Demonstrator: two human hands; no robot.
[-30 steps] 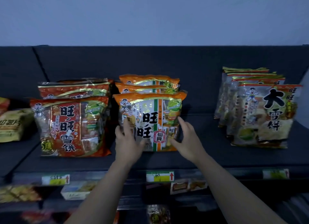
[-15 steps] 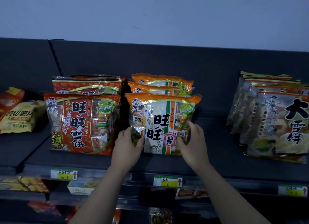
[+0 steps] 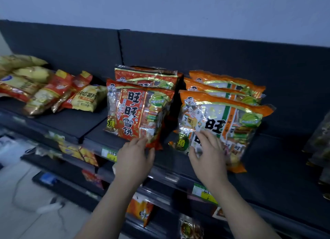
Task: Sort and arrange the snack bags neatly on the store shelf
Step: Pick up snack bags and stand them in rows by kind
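Note:
On the dark shelf (image 3: pixel 278 169) a row of red snack bags (image 3: pixel 135 112) stands upright beside a row of orange and white snack bags (image 3: pixel 230 124). My left hand (image 3: pixel 134 158) reaches the lower right corner of the front red bag, and its fingertips touch the bag's bottom edge. My right hand (image 3: pixel 208 154) lies flat against the lower front of the front orange bag with its fingers spread. Neither hand closes around a bag. Two more orange bags stand behind the front one, and one more red bag stands behind the front red one.
A loose pile of yellow and red bags (image 3: pixel 44 90) lies tumbled at the shelf's left end. More upright bags (image 3: pixel 321 142) show at the right edge. Price tags (image 3: pixel 109 154) line the shelf front, and lower shelves hold more snacks (image 3: pixel 141 212).
My left hand has let go of the orange bag and moved left to the red bag's corner. My right hand shifted from the bag's side to its front. The view has turned left.

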